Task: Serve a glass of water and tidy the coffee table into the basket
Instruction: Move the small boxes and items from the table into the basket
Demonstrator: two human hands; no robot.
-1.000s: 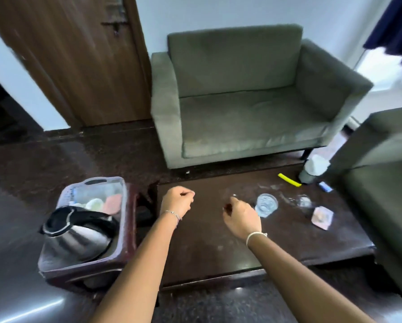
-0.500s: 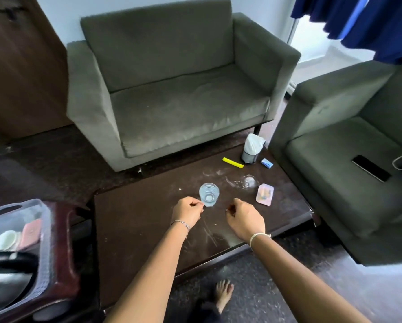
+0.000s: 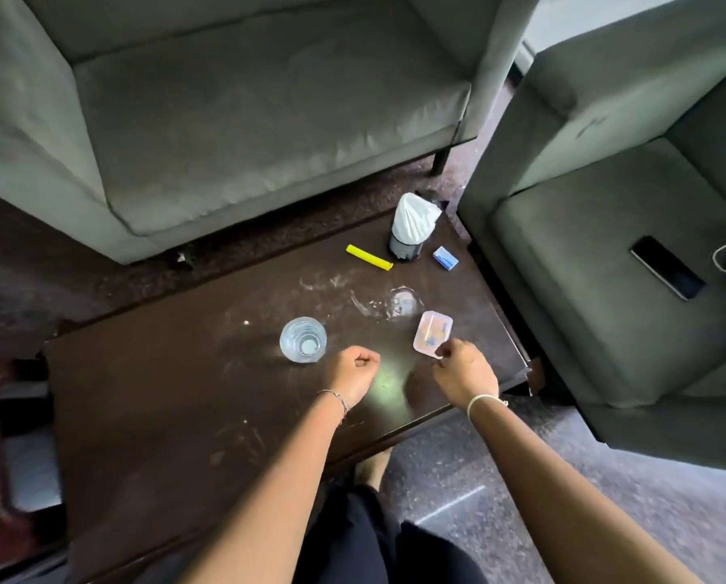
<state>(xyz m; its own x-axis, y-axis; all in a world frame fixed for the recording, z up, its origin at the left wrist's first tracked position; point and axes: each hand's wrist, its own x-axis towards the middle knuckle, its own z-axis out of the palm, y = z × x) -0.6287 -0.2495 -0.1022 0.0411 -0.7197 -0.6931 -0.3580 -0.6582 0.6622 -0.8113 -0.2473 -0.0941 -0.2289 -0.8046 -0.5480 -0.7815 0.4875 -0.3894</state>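
Right hand pinching near corner of small translucent pink plastic box, worktop's 3 o'clock; light, rigid, slick; left hand fisted, empty.

Glossy, smudged dark wood coffee table — clear glass, translucent plastic box — matt cloth sofa.

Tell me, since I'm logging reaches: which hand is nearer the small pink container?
Right. The right hand has fingertips at the pink container's near edge; the left hand is fisted farther left, beside the glass of water.
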